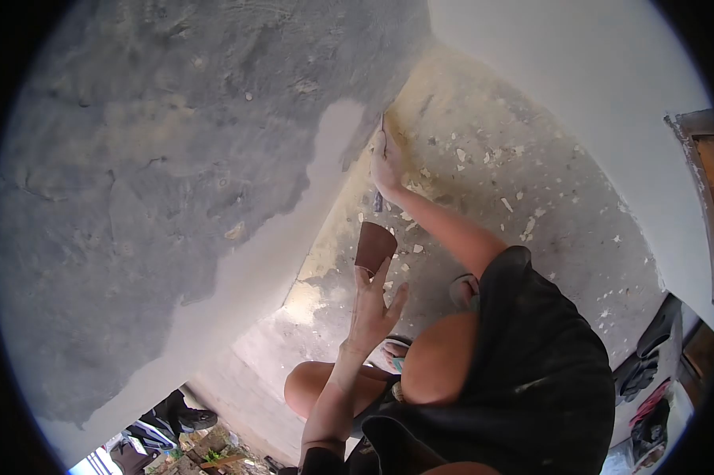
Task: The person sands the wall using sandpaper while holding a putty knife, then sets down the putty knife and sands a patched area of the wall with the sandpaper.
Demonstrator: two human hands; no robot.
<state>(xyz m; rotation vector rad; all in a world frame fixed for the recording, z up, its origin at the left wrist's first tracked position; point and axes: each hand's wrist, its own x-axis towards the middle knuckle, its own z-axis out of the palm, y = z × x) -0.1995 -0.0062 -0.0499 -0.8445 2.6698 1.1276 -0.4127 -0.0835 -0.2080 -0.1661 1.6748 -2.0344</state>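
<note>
My left hand (373,313) holds a curved piece of brown sandpaper (376,247) between its fingers, with the thumb stretched out to the side. Further up, my right hand (386,165) is wrapped round a slim tool, probably a scraper, whose dark handle end (378,203) shows below the fist. Its thin tip points up along the corner where the grey wall (175,158) meets the dusty floor (468,206). Most of the tool is hidden by my fingers. A pale smooth strip (238,273) runs along the wall's lower edge.
Pale flakes (461,155) lie scattered over the floor. A white wall (563,79) with a wooden frame (701,158) stands on the right. Dark items (646,372) sit at lower right. Rubble and bags (171,419) show at lower left. My bent knees (440,360) are close below my hands.
</note>
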